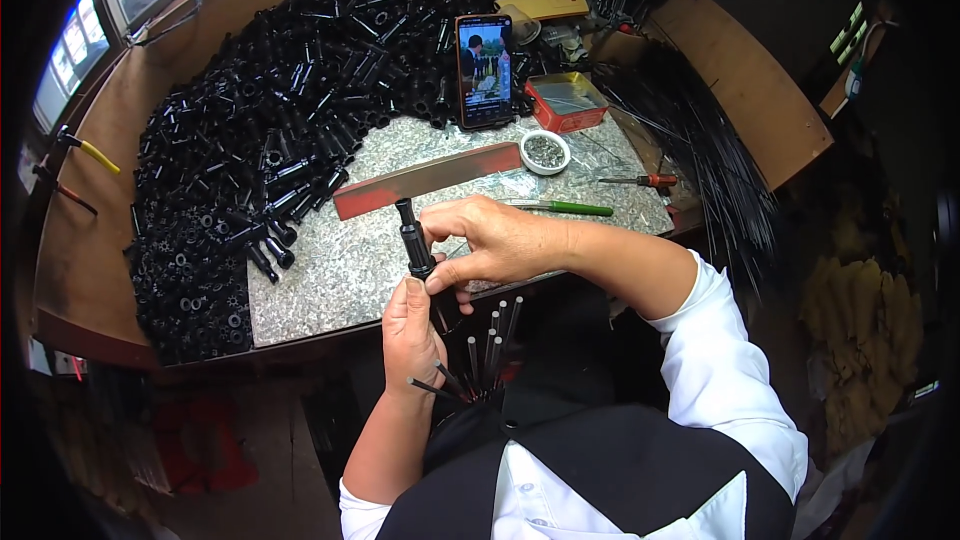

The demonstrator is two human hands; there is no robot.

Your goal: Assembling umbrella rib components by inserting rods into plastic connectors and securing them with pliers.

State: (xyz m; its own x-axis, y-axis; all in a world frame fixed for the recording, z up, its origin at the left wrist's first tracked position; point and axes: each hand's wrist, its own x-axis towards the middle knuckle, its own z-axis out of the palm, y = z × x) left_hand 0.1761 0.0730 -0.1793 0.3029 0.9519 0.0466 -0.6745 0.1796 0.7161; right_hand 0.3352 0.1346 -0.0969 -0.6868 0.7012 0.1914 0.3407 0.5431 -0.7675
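My right hand [500, 240] pinches a black tubular plastic part [413, 238] and holds it upright over the front edge of the metal-topped bench [340, 270]. Just below, my left hand [410, 330] touches the bottom end of the same part with its fingertips. It also holds a fan of several thin black rods [488, 345] that stick up and out from the palm. A huge heap of similar black tubular parts [280, 120] covers the left and back of the bench.
A phone [484, 70] stands propped with its screen lit at the back. Near it are a red tray [566, 102], a small white bowl of bits [545, 151], a green-handled tool [565, 207], a red-handled screwdriver [645, 180], a red bar [430, 178] and a sheaf of long black rods [700, 140].
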